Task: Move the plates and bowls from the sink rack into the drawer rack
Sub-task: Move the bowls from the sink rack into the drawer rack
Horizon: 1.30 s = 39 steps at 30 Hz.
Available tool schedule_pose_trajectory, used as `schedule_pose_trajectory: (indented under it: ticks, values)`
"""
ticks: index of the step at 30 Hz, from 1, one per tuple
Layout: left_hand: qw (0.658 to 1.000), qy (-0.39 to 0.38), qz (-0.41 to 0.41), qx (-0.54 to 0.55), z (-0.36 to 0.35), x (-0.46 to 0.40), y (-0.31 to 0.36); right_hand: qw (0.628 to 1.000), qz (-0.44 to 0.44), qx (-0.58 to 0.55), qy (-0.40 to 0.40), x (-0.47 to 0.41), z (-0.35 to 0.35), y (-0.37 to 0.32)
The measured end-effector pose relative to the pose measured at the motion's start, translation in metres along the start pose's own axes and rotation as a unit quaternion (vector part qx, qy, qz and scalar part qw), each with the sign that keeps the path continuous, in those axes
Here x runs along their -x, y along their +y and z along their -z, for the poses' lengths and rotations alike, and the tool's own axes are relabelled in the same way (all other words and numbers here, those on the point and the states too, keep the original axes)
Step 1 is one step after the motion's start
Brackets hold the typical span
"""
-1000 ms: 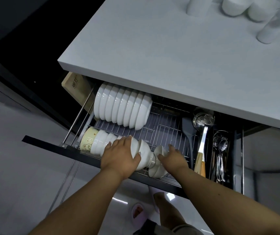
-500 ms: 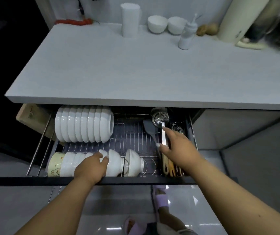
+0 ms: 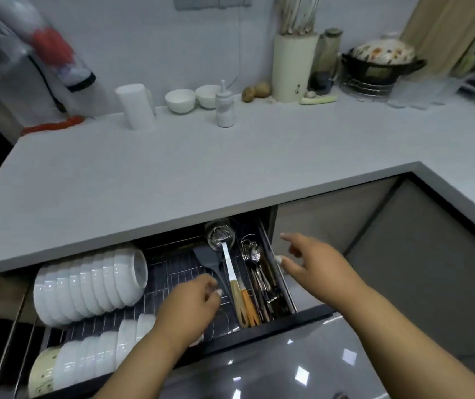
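Note:
The drawer rack (image 3: pixel 173 266) is pulled out under the counter. A back row of white bowls (image 3: pixel 86 286) stands on edge in it, and a front row of white bowls (image 3: pixel 92 355) ends at the left in a cream patterned bowl (image 3: pixel 40 372). My left hand (image 3: pixel 187 306) hovers over the right end of the front row, fingers loosely curled, holding nothing. My right hand (image 3: pixel 314 263) is raised above the drawer's right edge, fingers spread and empty. The sink rack is out of view.
A dark spatula (image 3: pixel 206 262), a skimmer (image 3: pixel 220 236) and cutlery (image 3: pixel 259 272) lie in the drawer's right side. On the counter (image 3: pixel 201 174) stand a white cup (image 3: pixel 134 106), two bowls (image 3: pixel 180 100), a squeeze bottle (image 3: pixel 224 106), a utensil holder (image 3: pixel 294 67) and a pot (image 3: pixel 380 64).
Both hands have let go of the front-row bowls and lifted away. The right hand moved right past the cutlery. The view has tilted up toward the counter's back wall.

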<state>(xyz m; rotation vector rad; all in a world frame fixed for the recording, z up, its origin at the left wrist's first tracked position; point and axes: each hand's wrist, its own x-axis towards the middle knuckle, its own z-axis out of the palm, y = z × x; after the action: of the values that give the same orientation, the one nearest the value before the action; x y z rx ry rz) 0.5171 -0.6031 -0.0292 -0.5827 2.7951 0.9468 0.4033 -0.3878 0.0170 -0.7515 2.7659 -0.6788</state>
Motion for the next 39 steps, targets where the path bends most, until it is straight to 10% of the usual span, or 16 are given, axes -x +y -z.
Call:
schedule_pose_trajectory:
  ticks: [14, 39]
  values:
    - [0.987, -0.004, -0.161, -0.024, -0.059, -0.057, 0.232, 0.978, -0.050, -0.069, 0.188, 0.031, 0.140, 0.161]
    - [0.921, -0.138, -0.352, -0.090, -0.241, -0.147, 0.512, 0.918, -0.275, -0.084, 0.273, 0.101, 0.243, 0.414]
